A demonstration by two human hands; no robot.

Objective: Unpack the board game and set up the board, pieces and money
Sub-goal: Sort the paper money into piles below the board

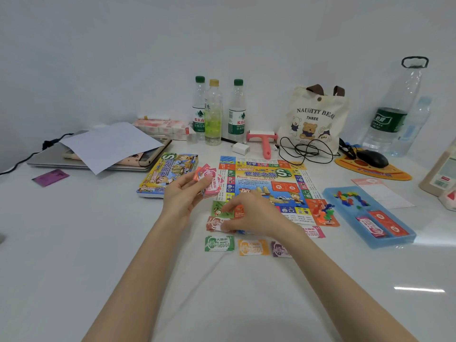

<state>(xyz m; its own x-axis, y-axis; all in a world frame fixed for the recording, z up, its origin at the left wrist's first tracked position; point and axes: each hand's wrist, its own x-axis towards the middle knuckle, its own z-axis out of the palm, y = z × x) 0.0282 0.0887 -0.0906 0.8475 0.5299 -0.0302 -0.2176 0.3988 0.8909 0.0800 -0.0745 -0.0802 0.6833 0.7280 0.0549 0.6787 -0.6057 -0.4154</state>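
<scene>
Your left hand (183, 195) is raised at the board's left edge, thumb and curled fingers pinching a fanned wad of pink notes (209, 181). Your right hand (256, 214) lies palm-down and reaches leftward, fingertips on a red note pile (217, 223) just off the board's near left corner; whether it pinches a note or only presses on the pile cannot be told. Nearer you, a green note (219, 243), an orange note (253, 247) and a purple note (280, 249) lie in a row, the last partly hidden by your forearm; a pink note (314, 232) lies right of the wrist. The board (266, 183) is a thin printed sheet, opened flat mid-table, with bright bordering squares. Plastic pawns (325, 212) cluster on its near right orange corner. To its right a blue plastic tray (392, 243) holds small coloured pieces (350, 197) and red cards (387, 224). The glossy cardboard box (170, 174) rests left of the board on the smooth white table (98, 243).
</scene>
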